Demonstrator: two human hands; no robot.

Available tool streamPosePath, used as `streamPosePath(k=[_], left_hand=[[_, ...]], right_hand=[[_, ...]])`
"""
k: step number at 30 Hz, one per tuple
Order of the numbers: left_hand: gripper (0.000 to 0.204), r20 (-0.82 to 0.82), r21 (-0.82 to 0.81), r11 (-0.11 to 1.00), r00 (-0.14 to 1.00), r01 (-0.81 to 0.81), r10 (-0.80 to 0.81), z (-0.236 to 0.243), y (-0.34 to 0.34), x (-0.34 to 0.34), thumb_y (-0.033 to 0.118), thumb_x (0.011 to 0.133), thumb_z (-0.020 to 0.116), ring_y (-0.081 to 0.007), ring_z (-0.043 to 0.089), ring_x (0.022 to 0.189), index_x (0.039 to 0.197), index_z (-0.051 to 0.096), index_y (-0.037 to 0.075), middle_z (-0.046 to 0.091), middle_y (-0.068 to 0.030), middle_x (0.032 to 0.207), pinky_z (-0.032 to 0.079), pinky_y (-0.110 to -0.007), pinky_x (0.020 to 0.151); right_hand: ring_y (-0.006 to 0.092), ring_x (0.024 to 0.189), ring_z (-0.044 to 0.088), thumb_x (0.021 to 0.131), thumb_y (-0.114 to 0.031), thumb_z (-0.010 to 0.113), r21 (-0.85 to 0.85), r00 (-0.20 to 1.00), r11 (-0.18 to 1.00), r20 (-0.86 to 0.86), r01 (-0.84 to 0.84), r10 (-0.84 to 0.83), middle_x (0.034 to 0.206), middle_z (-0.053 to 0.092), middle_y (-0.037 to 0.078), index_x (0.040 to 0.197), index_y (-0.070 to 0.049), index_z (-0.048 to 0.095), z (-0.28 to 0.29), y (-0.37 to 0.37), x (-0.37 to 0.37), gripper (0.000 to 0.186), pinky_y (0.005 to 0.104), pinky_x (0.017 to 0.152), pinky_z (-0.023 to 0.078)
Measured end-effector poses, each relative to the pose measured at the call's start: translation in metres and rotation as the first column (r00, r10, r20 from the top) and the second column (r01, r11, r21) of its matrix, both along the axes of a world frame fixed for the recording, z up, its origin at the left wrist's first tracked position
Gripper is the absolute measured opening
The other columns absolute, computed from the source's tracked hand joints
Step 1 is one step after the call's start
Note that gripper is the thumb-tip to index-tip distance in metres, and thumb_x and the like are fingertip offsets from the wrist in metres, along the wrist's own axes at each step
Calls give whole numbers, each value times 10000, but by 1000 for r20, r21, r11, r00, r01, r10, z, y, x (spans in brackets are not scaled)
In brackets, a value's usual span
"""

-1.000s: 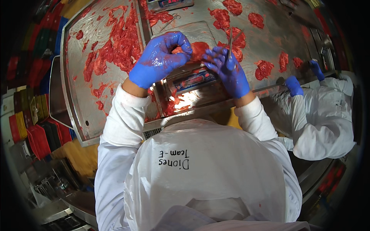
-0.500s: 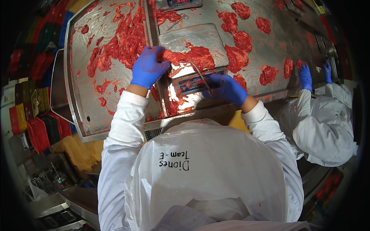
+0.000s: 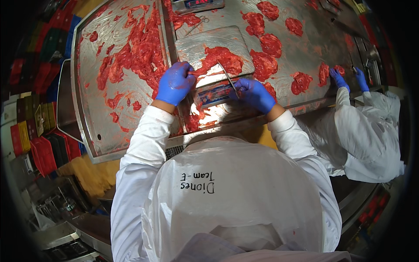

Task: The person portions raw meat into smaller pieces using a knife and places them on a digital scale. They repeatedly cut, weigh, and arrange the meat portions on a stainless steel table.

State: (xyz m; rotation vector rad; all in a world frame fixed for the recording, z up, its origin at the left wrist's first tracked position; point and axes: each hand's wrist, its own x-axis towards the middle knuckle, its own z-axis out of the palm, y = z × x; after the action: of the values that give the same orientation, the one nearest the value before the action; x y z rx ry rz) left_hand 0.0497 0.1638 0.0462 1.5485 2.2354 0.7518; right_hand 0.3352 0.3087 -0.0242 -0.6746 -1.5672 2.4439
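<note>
My left hand, in a blue glove, pinches the narrow left end of a piece of raw red meat. The meat lies on a metal weighing scale, its strip stretched toward that hand. In my blue-gloved right hand is a slim silver metal tool; its tip touches the meat's near edge. My fingers hide the handle end, so its exact kind cannot be made out. The scale's display panel faces me, partly behind the right hand.
A heap of meat scraps covers part of the left metal tray. Trimmed meat pieces lie on the metal table to the right. Scissors and a second scale are at the back. A co-worker's gloved hands work at far right.
My left hand has turned and moved slightly right and down, drawing the strip thinner. The tool has shifted along the meat. The co-worker's hands have moved left.
</note>
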Motion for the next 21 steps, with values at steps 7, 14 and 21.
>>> streamPosePath(k=[7,14,21], left_hand=[[212,593,-79,980,782,-181,192,-2,-19,-10,150,808,727,-322,686,786,958,679,9,690,-166,849,547,-406,753],[240,-109,241,968,989,-75,104,-5,-26,22,120,810,785,-204,628,812,1007,678,35,599,-102,931,536,-330,780],[217,271,115,979,953,-170,134,-5,-33,14,148,808,765,-322,653,895,965,676,29,637,-152,977,539,-388,812]], right_hand=[[170,751,644,984,-235,730,314,976,924,75,-216,203,857,690,20,1029,-57,696,27,-21,-15,187,354,679,534],[145,701,612,957,-228,745,565,955,793,289,-227,68,849,679,6,1013,-65,682,40,-11,-40,183,323,640,506],[128,707,539,941,-184,765,-285,991,954,73,-91,116,813,606,-26,920,-83,651,53,-39,-34,154,276,684,484]])
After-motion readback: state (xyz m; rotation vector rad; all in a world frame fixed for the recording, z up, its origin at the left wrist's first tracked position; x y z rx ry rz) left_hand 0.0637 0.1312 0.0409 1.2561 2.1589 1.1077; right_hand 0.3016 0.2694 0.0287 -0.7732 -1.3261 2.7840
